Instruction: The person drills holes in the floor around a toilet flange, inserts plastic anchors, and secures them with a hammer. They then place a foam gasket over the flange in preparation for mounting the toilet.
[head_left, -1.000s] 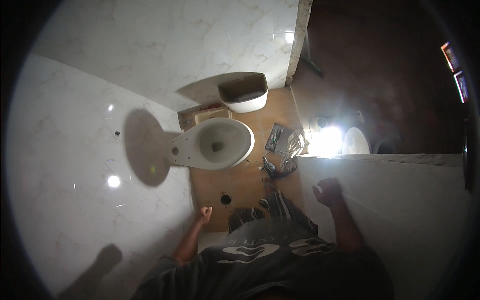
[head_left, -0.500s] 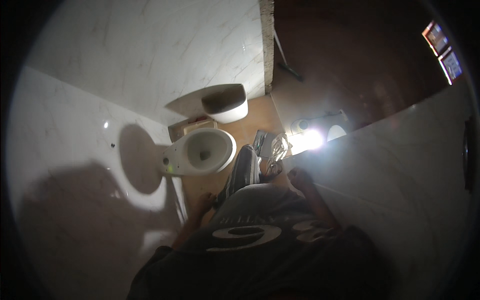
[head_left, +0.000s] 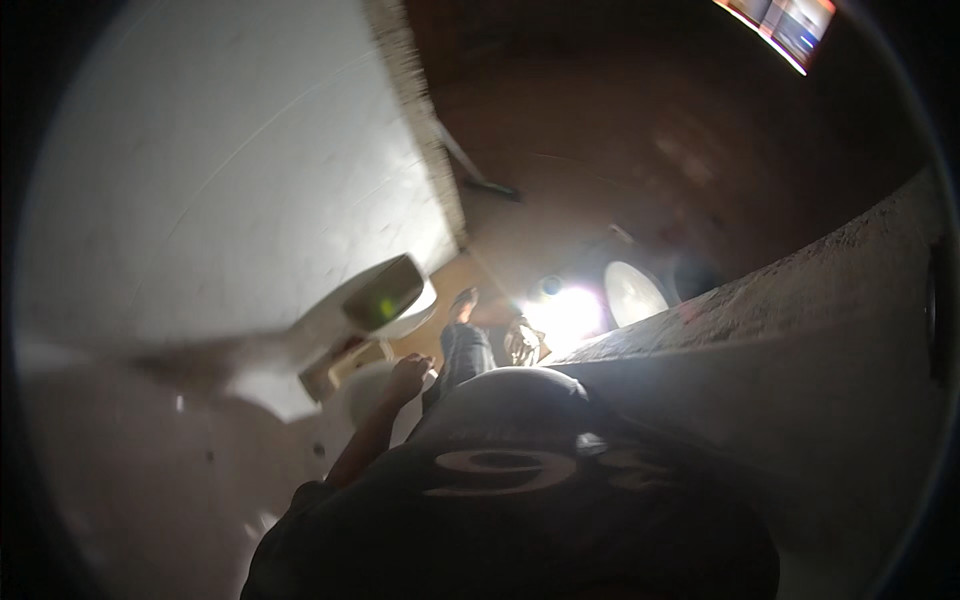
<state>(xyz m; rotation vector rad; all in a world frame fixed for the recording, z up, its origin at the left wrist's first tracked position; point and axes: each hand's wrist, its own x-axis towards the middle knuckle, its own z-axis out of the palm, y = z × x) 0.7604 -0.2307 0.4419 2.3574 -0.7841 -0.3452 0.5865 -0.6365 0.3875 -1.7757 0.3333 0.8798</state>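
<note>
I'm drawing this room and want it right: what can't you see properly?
All in the head view:
- Toilet bowl: partly hidden by the left hand and forearm.
- Right hand: out of sight, perhaps behind the shirt.
- Floor around the bright light: lost in glare.
- Bright panes: cut off by the top edge.

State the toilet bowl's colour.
The toilet bowl looks white, in shadow; the head view shows it.

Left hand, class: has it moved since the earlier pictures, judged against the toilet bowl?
Yes, forward: the left hand, earlier seen short of the toilet bowl, now overlaps it in the view.
</note>
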